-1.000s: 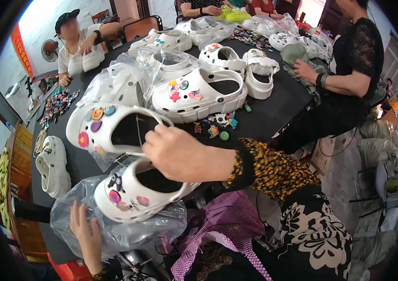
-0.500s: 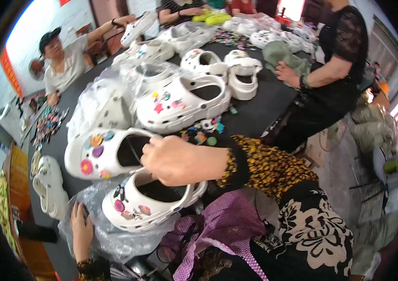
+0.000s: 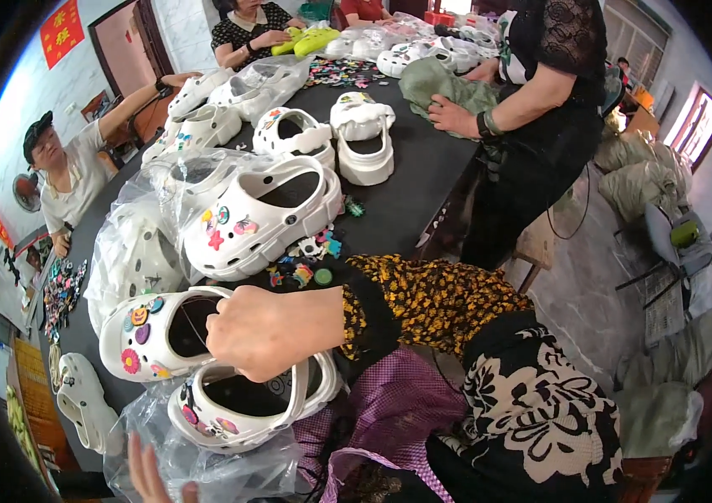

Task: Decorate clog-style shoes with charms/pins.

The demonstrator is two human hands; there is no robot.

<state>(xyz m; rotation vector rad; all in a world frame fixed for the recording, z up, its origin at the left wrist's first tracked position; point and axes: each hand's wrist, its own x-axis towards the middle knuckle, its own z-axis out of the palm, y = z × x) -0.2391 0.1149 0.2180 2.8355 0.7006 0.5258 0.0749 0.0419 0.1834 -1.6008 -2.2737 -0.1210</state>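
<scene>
Two white clogs lie side by side before me. The farther clog (image 3: pixel 115 345) carries a pink flower and several round charms; the nearer clog (image 3: pixel 202 402) has pink and dark charms. My right hand (image 3: pixel 268 331) is closed in a fist over the inner ends of both, knuckles up. A thin line runs from its fingers into the farther clog's opening; what the fingers hold is hidden. Under the nearer clog spreads a clear plastic bag (image 3: pixel 243 469). My left hand (image 3: pixel 150 474) is at the lower edge beside this bag, fingers apart, partly cut off and blurred.
Beyond stand another charm-decorated clog (image 3: pixel 243 222), bagged clogs (image 3: pixel 134 260) and loose charms (image 3: pixel 301 272). A lone clog (image 3: pixel 86 402) lies at the left table edge. A co-worker on the right handles green cloth (image 3: pixel 448 88); other people sit around the black table (image 3: pixel 410 180).
The view has shifted, with the table now lower and further left. My left hand has moved nearer to me, its fingers lifting from the plastic bag. My right hand stays closed at the clogs.
</scene>
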